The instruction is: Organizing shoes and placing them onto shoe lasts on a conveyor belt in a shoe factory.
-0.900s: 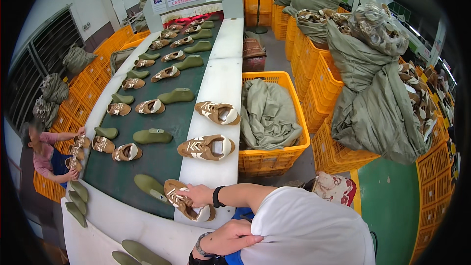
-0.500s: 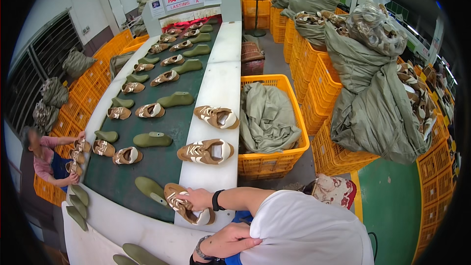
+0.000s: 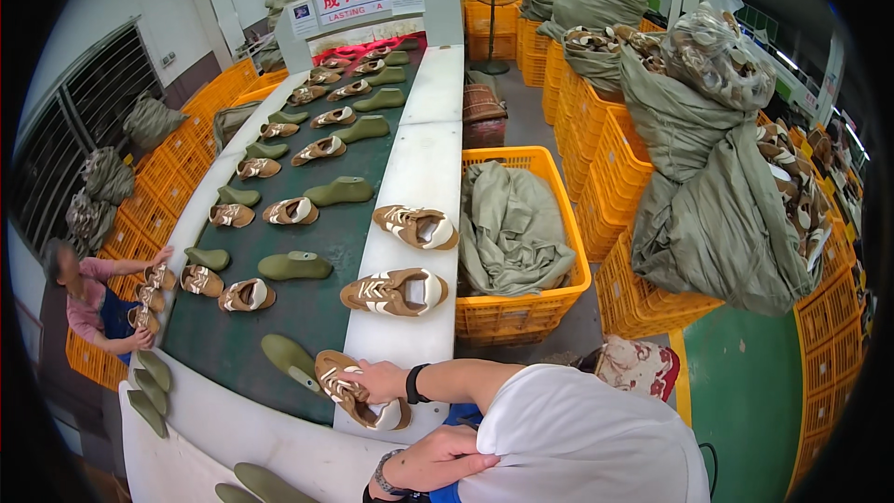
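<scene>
My right hand (image 3: 384, 380), with a black band at the wrist, is closed on a brown and white sneaker (image 3: 346, 382) at the near edge of the white ledge. Its fingers press on the laces and reach toward the opening. My left hand (image 3: 436, 459), wearing a watch, pinches the white sleeve (image 3: 559, 438) of my right arm between thumb and fingers. Beside the held shoe, a green shoe last (image 3: 291, 360) lies on the dark green belt. Two more sneakers rest farther along the ledge, a near one (image 3: 396, 292) and a far one (image 3: 416, 226).
Sneakers and green lasts stand in rows along the conveyor belt (image 3: 279, 326). Several lasts (image 3: 270, 482) lie near the bottom edge. At left, a co-worker (image 3: 98, 293) handles shoes. Right of the ledge stands an orange crate (image 3: 521, 303) holding grey-green cloth, with stacked crates and sacks (image 3: 717, 214) beyond.
The whole view has shifted slightly. Both hands keep their grip, and the shoe stays in place on the ledge.
</scene>
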A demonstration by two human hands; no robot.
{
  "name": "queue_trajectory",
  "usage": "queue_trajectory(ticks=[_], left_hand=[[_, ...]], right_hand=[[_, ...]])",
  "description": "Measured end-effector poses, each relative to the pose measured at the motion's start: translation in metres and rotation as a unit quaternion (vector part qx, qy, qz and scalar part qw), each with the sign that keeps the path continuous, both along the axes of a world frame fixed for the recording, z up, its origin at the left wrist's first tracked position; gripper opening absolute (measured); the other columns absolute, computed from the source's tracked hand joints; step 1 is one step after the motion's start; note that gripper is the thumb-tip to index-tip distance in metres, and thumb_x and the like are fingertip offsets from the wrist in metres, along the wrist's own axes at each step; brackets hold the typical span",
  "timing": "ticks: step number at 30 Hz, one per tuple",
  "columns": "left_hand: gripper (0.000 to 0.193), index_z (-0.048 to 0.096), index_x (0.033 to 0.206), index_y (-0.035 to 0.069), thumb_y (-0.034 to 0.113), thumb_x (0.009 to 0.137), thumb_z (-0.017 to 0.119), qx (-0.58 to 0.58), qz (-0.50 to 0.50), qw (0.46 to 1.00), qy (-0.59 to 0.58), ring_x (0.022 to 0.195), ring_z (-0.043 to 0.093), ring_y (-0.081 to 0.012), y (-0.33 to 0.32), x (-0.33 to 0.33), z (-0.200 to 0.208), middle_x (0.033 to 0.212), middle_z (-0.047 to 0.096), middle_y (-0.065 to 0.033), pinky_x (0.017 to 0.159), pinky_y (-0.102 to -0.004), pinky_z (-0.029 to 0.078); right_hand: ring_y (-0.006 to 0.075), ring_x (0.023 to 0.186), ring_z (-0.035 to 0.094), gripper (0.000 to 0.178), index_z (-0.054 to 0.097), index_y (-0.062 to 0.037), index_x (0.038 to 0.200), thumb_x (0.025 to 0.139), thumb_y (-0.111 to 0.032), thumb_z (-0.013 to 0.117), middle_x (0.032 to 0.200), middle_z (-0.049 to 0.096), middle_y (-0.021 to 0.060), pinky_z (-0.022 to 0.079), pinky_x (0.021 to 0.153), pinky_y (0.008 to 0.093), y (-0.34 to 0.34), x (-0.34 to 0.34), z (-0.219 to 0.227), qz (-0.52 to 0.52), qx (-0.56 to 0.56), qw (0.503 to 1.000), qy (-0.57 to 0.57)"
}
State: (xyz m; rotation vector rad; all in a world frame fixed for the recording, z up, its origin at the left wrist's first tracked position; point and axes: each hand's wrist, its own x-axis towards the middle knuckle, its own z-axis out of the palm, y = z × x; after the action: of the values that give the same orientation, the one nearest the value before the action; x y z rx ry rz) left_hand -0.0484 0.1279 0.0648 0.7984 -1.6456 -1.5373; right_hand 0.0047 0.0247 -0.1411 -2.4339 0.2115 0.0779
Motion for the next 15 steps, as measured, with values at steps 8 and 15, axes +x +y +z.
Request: queue_trajectory(ticks=[8, 15], left_hand=[[0.017, 0.058, 0.088, -0.004, 0.012, 0.086, 0.055, -0.004, 0.007, 1.000, -0.005, 0.062, 0.050, -0.0138, 0.0024, 0.0003, 0.0008, 0.072, 0.055, -0.0050, 0.058, -0.0263, 0.039], [0.016, 0.057, 0.087, -0.004, 0.012, 0.086, 0.055, -0.001, 0.005, 1.000, -0.003, 0.061, 0.049, -0.0135, 0.0018, 0.0012, 0.0011, 0.071, 0.055, -0.0045, 0.058, -0.0263, 0.039]], right_hand=[[0.0345, 0.082, 0.058, 0.074, 0.028, -0.0291, 0.134, 0.068, -0.024, 0.063, 0.105, 0.046, 0.0225, 0.046, 0.072, 0.0413, 0.0007, 0.0018, -0.0018, 0.003, -0.005, 1.000, -0.002], [0.0347, 0.082, 0.059, 0.074, 0.028, -0.0289, 0.134, 0.069, -0.024, 0.063, 0.106, 0.046, 0.0232, 0.047, 0.073, 0.0412, -0.0001, 0.0016, -0.0014, 0.004, -0.007, 1.000, 0.004]])
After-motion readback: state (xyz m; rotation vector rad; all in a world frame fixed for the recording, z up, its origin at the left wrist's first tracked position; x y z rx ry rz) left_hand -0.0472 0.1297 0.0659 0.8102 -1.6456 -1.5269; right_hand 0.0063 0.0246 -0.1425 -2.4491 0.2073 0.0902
